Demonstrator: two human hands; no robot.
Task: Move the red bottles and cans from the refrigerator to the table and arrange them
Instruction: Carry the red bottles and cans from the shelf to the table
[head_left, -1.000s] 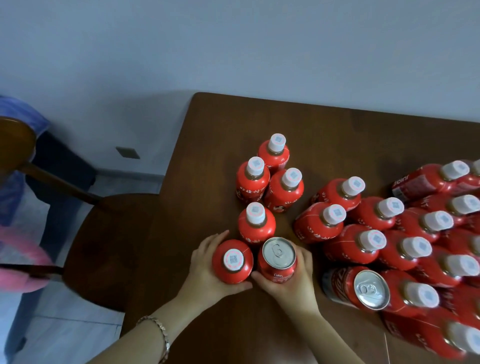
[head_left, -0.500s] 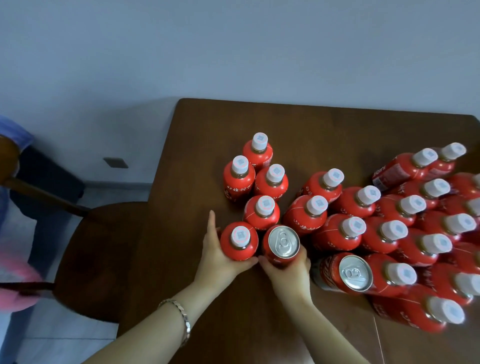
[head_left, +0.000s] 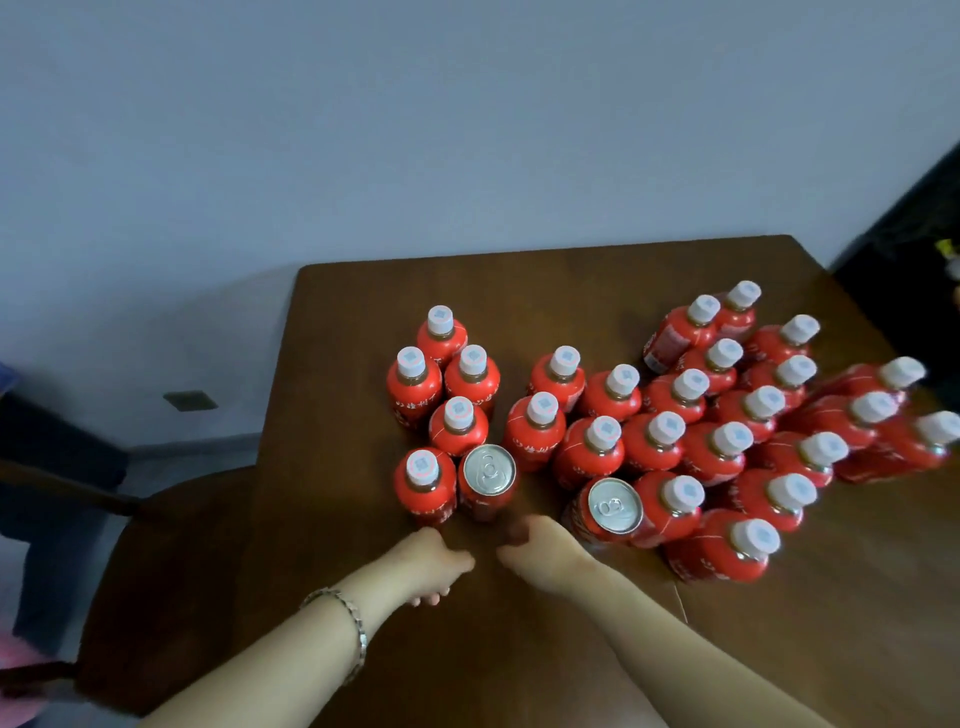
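Observation:
Several red bottles with white caps stand on the brown table (head_left: 363, 312). A small left group has a red bottle (head_left: 425, 486) and a red can (head_left: 487, 480) side by side in its front row. A second can (head_left: 613, 506) stands at the front of the larger group of bottles (head_left: 717, 447) on the right. My left hand (head_left: 434, 564) rests on the table just in front of the left bottle, fingers curled, holding nothing. My right hand (head_left: 535, 548) lies beside it, between the two cans, also curled and empty.
A dark wooden chair (head_left: 171, 561) stands at the table's left side. The table's far edge meets a grey wall. A dark object (head_left: 914, 249) stands at the far right corner. Bare tabletop lies behind the bottles and near me.
Both hands have let go of the front bottle and can and drawn back toward me. The view has shifted right, showing more of the right group.

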